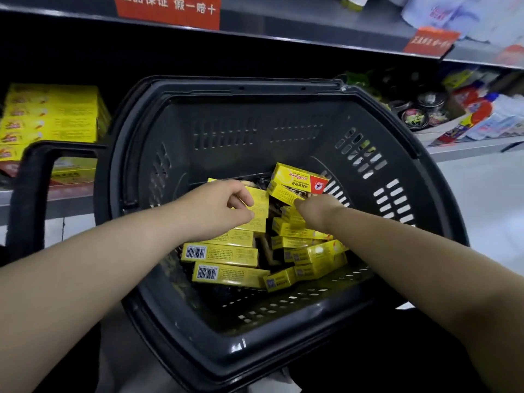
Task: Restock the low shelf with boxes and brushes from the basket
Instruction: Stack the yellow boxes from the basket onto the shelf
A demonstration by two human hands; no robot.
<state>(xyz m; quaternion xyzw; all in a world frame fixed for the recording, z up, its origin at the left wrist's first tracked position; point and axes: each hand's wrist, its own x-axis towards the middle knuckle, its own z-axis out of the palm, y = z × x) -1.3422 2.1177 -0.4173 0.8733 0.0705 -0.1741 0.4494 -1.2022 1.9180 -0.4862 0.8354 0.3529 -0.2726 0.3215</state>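
Two-handed grab in basket (241, 348).
L hand (215, 211) curled round flat box (261, 202); R hand (317, 211) pinching tilted box (295, 180), prob. for fewer trips.

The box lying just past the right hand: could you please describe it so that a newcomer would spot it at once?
Find the big black basket in the middle, with yellow boxes piled in its bottom. At the pile's far end, just beyond the right hand, one box lies tilted on top. It alone shows a red panel with a white emblem.
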